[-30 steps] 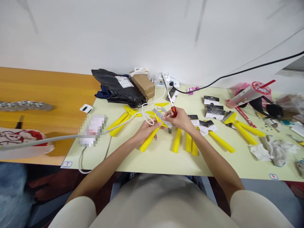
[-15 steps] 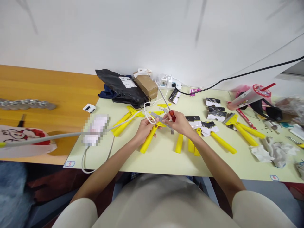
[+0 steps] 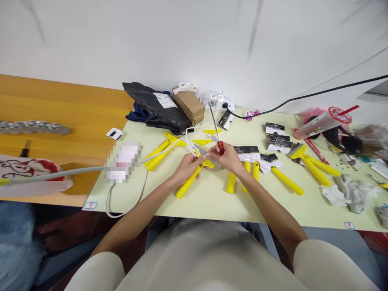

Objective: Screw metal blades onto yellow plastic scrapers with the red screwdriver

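Note:
My left hand (image 3: 185,167) is closed around the head end of a yellow scraper (image 3: 186,186), its handle slanting toward me. A grey metal plate (image 3: 199,149) lies over the scraper's head. My right hand (image 3: 228,158) grips a screwdriver (image 3: 221,148) by its red handle, the shaft slanting up and away from the scraper. Its thumb and fingertips meet at the metal plate, close to the left fingers; whether they pinch a small part there I cannot tell. Beyond the hands lie yellow scraper pieces (image 3: 202,142) and another yellow scraper (image 3: 159,155).
Right of my hands lie several yellow scrapers (image 3: 287,181) and black-and-white cards (image 3: 277,145). A black bag (image 3: 157,111) and a cardboard box (image 3: 190,106) stand at the back. A white cable (image 3: 163,152) crosses near my left hand. At right are a cup (image 3: 318,125) and crumpled gloves (image 3: 357,196).
The scraper's head has turned and tipped slightly in my left hand, and the metal plate's lower end no longer shows below my right fingers. The screwdriver stays in my right hand.

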`<move>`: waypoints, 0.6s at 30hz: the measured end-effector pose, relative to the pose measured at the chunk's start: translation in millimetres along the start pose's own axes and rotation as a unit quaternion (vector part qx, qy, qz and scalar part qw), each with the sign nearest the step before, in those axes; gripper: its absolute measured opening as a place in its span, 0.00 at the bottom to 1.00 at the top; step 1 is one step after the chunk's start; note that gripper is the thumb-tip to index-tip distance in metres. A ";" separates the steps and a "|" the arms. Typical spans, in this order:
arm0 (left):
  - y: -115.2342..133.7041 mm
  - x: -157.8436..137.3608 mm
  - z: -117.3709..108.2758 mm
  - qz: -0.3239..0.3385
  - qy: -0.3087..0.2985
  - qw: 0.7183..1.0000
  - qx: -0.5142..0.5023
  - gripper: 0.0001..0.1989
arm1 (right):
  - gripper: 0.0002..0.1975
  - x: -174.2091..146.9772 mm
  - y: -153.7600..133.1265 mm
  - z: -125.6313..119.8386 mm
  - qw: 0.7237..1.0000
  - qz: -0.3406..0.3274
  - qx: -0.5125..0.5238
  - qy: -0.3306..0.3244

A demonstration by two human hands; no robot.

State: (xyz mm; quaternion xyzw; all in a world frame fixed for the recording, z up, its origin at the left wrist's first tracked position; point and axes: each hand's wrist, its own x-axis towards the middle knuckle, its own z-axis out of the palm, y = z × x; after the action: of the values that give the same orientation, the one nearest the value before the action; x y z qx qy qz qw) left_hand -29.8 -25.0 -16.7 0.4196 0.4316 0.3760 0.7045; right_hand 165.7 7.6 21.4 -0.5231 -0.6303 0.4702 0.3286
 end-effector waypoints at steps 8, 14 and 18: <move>-6.6 1.1 1.5 -0.015 0.012 1.000 0.012 0.26 | 0.22 4.1 7.9 -5.8 0.999 0.018 0.004 0.037; -11.0 2.4 1.3 -0.009 -0.015 0.999 0.037 0.27 | 0.26 5.1 4.5 -8.0 0.999 0.022 0.028 0.026; -10.7 2.8 4.4 0.001 -0.016 0.999 0.033 0.27 | 0.29 3.4 0.9 1.2 0.998 0.037 0.051 0.012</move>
State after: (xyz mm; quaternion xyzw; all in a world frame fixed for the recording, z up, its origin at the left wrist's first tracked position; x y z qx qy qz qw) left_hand -23.0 -27.6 -26.1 0.4492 0.4317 0.3552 0.6969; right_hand 164.0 10.6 19.9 -0.5342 -0.5816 0.5074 0.3449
